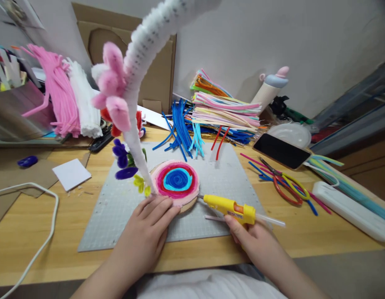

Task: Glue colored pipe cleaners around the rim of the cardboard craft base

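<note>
Hands [149,220] steady fuzzy spiral disc [176,182]; yellow glue gun [231,206] touches edge.

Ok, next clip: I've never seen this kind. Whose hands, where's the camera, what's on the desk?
There is no machine here: a person works with two bare hands, filmed by one camera worn on the head, looking forward and down. The left hand rests its fingers on the near edge of a round disc of coiled pink, red and blue pipe cleaners. A white fuzzy stem with a pink flower rises at the disc's left edge. The right hand grips a yellow glue gun, nozzle pointing at the disc. The disc sits on a grey cutting mat on a wooden table. Nearby lie bundles of pipe cleaners, scissors and a phone.
</note>
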A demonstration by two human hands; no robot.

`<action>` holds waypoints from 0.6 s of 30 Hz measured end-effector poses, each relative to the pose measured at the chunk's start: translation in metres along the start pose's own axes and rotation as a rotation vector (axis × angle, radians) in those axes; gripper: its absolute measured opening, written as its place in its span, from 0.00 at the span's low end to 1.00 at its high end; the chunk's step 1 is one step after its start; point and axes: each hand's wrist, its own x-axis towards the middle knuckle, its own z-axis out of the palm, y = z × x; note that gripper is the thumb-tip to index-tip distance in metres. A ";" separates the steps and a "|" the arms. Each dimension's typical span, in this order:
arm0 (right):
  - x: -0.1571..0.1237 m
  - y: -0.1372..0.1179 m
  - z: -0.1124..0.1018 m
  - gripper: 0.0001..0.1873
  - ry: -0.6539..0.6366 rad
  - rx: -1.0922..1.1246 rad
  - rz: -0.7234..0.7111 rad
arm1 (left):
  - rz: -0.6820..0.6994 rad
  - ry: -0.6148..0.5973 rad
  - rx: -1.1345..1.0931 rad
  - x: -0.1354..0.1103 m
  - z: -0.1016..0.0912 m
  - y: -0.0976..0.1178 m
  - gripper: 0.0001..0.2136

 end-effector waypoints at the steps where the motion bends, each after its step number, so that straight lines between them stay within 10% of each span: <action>1: 0.000 0.000 0.000 0.22 -0.002 -0.005 0.010 | 0.001 0.002 -0.001 0.000 0.000 0.000 0.19; 13: 0.005 0.012 -0.001 0.23 0.067 -0.028 0.032 | -0.018 -0.029 -0.010 -0.003 0.003 -0.001 0.20; 18: 0.024 0.023 -0.025 0.21 0.084 0.338 0.115 | -0.006 -0.026 -0.013 -0.004 0.003 -0.002 0.21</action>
